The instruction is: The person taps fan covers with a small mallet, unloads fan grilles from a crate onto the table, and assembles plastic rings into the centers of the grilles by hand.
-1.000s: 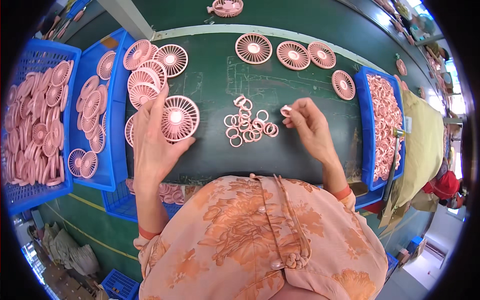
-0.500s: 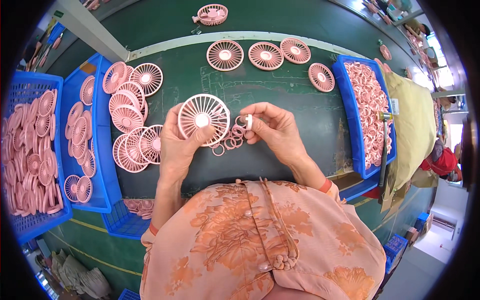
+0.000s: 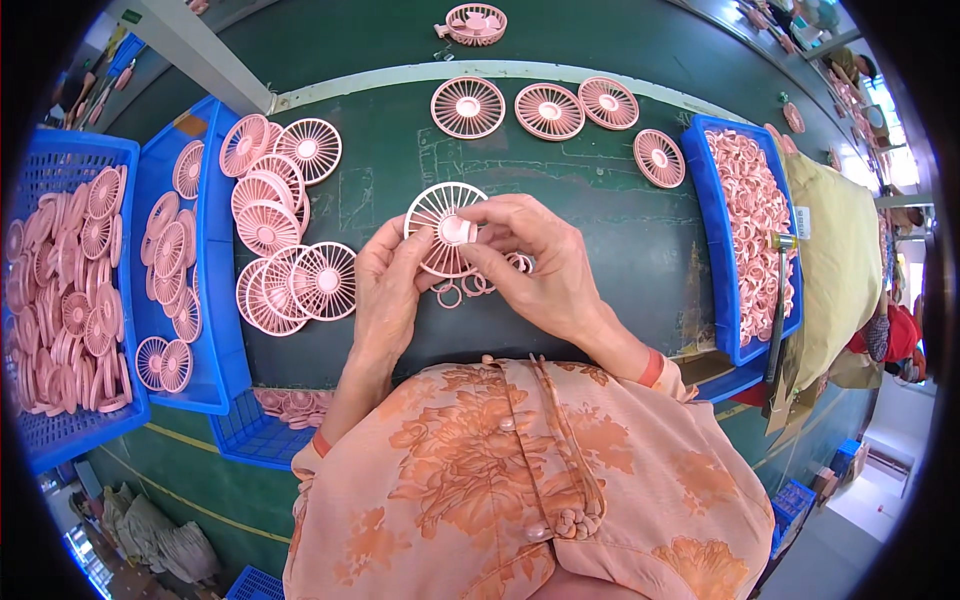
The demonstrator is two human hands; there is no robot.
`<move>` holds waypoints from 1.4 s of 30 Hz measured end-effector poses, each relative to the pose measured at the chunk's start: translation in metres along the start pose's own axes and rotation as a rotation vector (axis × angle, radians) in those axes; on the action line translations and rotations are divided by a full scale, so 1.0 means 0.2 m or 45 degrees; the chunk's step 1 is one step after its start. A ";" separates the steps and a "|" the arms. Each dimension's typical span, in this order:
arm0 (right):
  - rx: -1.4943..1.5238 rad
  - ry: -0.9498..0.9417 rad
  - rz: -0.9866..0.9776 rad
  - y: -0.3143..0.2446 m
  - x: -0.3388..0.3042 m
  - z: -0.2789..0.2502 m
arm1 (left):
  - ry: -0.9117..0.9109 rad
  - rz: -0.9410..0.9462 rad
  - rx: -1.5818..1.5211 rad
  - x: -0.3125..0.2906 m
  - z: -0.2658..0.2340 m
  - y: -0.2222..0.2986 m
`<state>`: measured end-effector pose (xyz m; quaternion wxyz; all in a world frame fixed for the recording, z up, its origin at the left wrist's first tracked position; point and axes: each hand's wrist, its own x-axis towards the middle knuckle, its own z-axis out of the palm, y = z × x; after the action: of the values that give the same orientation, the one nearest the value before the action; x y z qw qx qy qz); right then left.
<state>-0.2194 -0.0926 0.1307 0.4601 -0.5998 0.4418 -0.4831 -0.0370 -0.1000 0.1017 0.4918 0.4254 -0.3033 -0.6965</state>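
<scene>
My left hand (image 3: 388,285) grips a pale pink round fan grille (image 3: 438,212) by its lower left edge, thumb over the front. The grille is raised above the dark green table and faces up toward me. In my right hand (image 3: 545,262), thumb and fingers pinch a small pale pink ring-shaped part (image 3: 457,231) against the middle of the grille. The fingers partly cover this part, so whether it is seated in the hub I cannot tell. Just beneath my hands lie several loose pink rings (image 3: 449,294), some hidden by the right hand.
Stacked grilles (image 3: 325,281) lie at the left, and more grilles (image 3: 468,107) along the far side. A blue crate (image 3: 697,200) of small pink rings stands right, with a hammer (image 3: 778,310) beside it. Blue crates (image 3: 222,300) of grilles stand left. A fan housing (image 3: 476,25) sits beyond the rail.
My right hand has moved left, bringing the small part from beside the grille onto its middle. The grille now appears slightly farther right in view.
</scene>
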 end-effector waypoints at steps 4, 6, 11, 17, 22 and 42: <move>-0.295 0.102 -0.199 0.01 0.02 0.03 | 0.007 0.037 -0.062 0.00 0.01 -0.02; -0.370 0.112 -0.229 0.04 0.02 0.03 | 0.002 0.048 -0.053 0.00 0.02 -0.03; -0.502 0.127 -0.226 0.06 0.01 0.03 | -0.034 0.054 -0.006 0.00 0.02 -0.07; -0.650 0.142 -0.152 0.06 0.01 0.01 | -0.045 0.126 0.006 -0.02 0.09 -0.06; -0.660 0.087 -0.540 0.13 0.03 -0.03 | -0.155 0.056 0.038 0.00 0.02 -0.04; 0.656 -0.033 0.475 0.12 -0.06 -0.19 | -0.350 0.192 0.291 0.09 0.17 -0.04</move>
<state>-0.2612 -0.0903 0.1097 0.6831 -0.3782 0.4015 -0.4787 -0.0731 -0.1134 0.1057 0.4450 0.3553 -0.4759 -0.6703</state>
